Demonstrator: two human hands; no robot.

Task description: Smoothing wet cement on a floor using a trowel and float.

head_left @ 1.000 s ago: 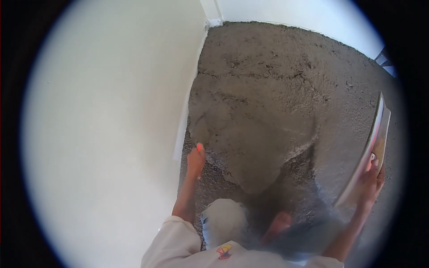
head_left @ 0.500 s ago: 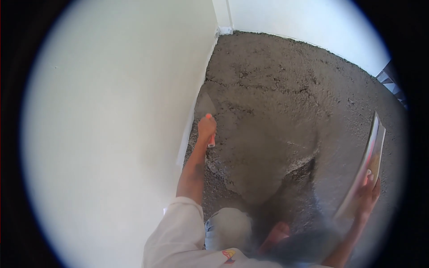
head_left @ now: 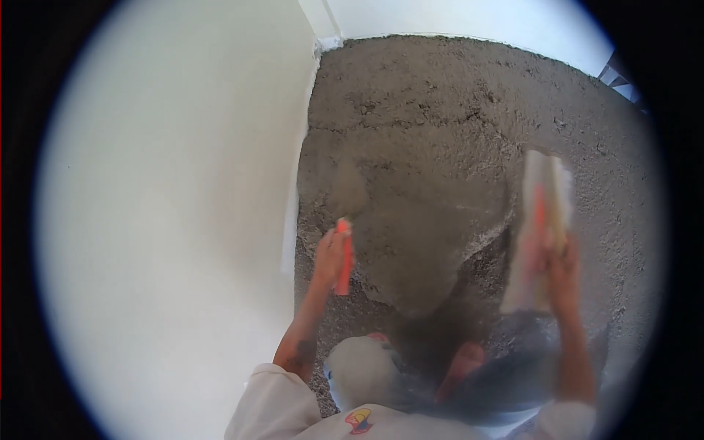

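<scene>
My left hand [head_left: 330,253] grips the orange handle [head_left: 342,268] of a trowel, whose cement-coated blade [head_left: 347,187] lies over the wet grey mortar [head_left: 400,154] near the left wall. My right hand [head_left: 563,268] is closed on a long, pale metal float [head_left: 532,227] with a pinkish-red handle, held lengthwise over the mortar to the right and smeared by motion. Between my hands a smoother, tongue-shaped patch of mortar [head_left: 414,264] meets rougher, darker material [head_left: 488,260] along a broken edge.
A pale wall [head_left: 169,198] runs along the left and meets a white wall [head_left: 455,18] at the far corner. A dark patterned surface [head_left: 616,77] shows at the far right edge. My bent knee [head_left: 359,370] and a bare foot [head_left: 462,363] are at the bottom.
The float has swung leftward from the far right. My left hand went forward along the wall with the trowel, then came back nearer me, now slightly right of where it started.
</scene>
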